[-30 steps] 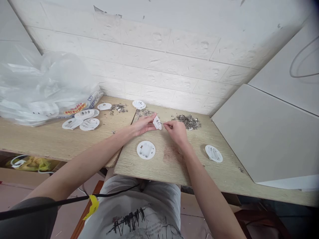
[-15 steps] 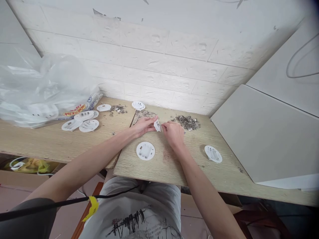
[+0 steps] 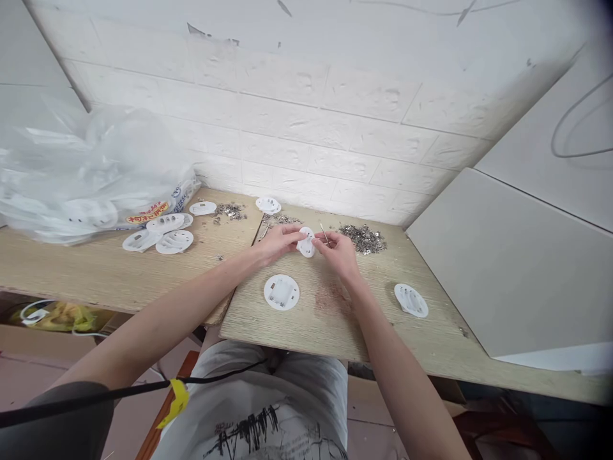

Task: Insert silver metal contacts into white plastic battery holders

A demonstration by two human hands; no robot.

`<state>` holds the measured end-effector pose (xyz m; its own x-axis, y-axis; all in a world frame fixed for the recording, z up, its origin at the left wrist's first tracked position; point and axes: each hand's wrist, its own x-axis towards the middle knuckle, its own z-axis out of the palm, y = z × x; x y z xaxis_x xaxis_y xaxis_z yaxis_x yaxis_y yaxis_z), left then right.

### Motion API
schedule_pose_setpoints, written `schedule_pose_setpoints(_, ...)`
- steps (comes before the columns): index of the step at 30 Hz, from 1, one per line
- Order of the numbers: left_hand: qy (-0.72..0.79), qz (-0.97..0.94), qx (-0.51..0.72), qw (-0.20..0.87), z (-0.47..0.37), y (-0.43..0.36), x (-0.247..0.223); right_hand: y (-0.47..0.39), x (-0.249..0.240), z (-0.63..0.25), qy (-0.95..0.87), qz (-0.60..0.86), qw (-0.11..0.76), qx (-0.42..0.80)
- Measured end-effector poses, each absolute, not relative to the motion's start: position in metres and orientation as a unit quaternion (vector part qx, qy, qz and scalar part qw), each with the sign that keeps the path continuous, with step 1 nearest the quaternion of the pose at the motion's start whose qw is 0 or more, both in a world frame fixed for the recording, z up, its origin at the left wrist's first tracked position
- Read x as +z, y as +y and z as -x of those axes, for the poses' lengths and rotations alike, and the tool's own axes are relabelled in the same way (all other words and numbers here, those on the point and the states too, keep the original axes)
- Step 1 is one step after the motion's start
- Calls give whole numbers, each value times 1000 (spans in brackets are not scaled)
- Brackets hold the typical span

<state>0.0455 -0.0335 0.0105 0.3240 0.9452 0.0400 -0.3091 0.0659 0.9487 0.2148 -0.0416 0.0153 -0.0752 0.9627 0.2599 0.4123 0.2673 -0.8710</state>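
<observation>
A round white plastic part (image 3: pixel 306 243) is held above the board between both hands, its slotted face turned toward me. My left hand (image 3: pixel 282 243) grips its left edge with thumb and fingers. On the right edge, the thumb and fingertips of my right hand (image 3: pixel 339 253) pinch it. A thin metal tool (image 3: pixel 324 234) sticks up from the fingers of my right hand. Just below lies another round white part (image 3: pixel 281 292) with a square recess. Behind my right hand is a heap of small metal pieces (image 3: pixel 363 239).
Several white parts (image 3: pixel 174 241) lie at the left beside a large clear plastic bag (image 3: pixel 96 172). One white part (image 3: pixel 411 300) rests at the right, near a grey panel (image 3: pixel 522 255). Small metal pieces (image 3: pixel 231 211) lie near the wall.
The held white part has turned from edge-on to more face-on. My right hand has shifted slightly right and opened its grip posture, and the thin metal tool now shows upright.
</observation>
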Motion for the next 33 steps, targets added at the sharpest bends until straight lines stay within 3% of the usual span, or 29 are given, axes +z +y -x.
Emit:
schedule_pose_setpoints(9, 379, -588, 478, 531, -45, -36, 8, -40, 11, -210, -645, 509, 475, 314)
schedule_pose_setpoints(21, 357, -623, 478, 506, -48, -42, 9, -46, 12, -206, -733, 494, 437, 166)
schedule_pose_setpoints(29, 468, -692, 445, 321, -50, -42, 12, -49, 14, -206, -747, 483, 428, 162)
schedule_pose_setpoints(33, 514, -716, 369, 297, -46, -38, 12, -45, 11, -207, -722, 513, 393, 247)
